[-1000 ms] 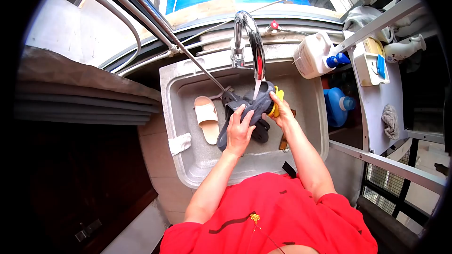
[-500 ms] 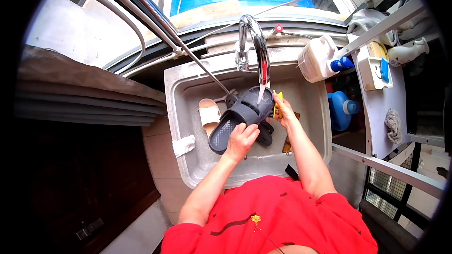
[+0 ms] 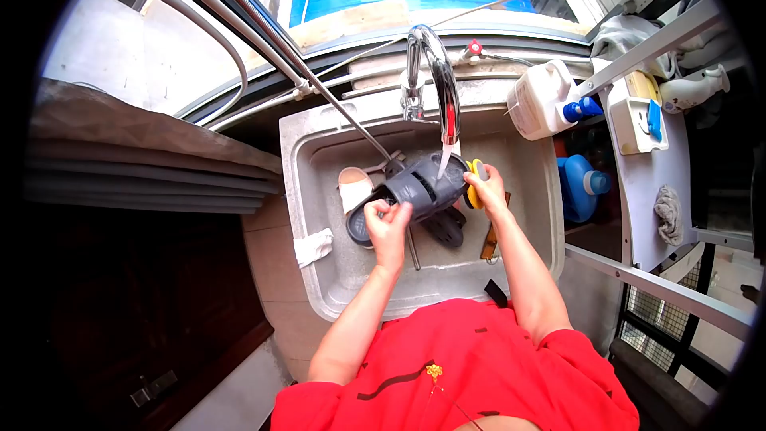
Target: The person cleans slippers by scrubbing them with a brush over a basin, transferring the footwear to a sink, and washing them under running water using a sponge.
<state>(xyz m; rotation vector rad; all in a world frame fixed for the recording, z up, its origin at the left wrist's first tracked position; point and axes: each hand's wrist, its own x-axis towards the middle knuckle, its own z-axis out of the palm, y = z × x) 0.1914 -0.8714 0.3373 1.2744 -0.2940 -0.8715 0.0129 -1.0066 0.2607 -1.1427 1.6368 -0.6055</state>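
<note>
A dark grey slide slipper (image 3: 411,193) lies tilted under the running faucet (image 3: 435,72), and water falls on its strap and toe end. My left hand (image 3: 387,231) is at the slipper's near side, its fingers curled against the strap's edge; the fingertips are partly hidden. On the right, my right hand (image 3: 490,190) grips a yellow brush (image 3: 475,183) beside the toe end. The brush's bristles are hidden. Beneath the held slipper is another dark slipper (image 3: 444,230), mostly covered. A pale slipper (image 3: 353,187) rests to the left.
The grey sink (image 3: 343,275) surrounds the slippers. A white cloth (image 3: 313,247) hangs over its left rim. A brown strip (image 3: 489,241) lies inside at the right. A white jug (image 3: 541,104) stands by the back right corner, and a blue bottle (image 3: 581,187) is farther right.
The slipper has rolled, so more of its strap's outer side faces up. My left hand has shifted left and curled its fingers. More of the yellow brush shows in my right hand.
</note>
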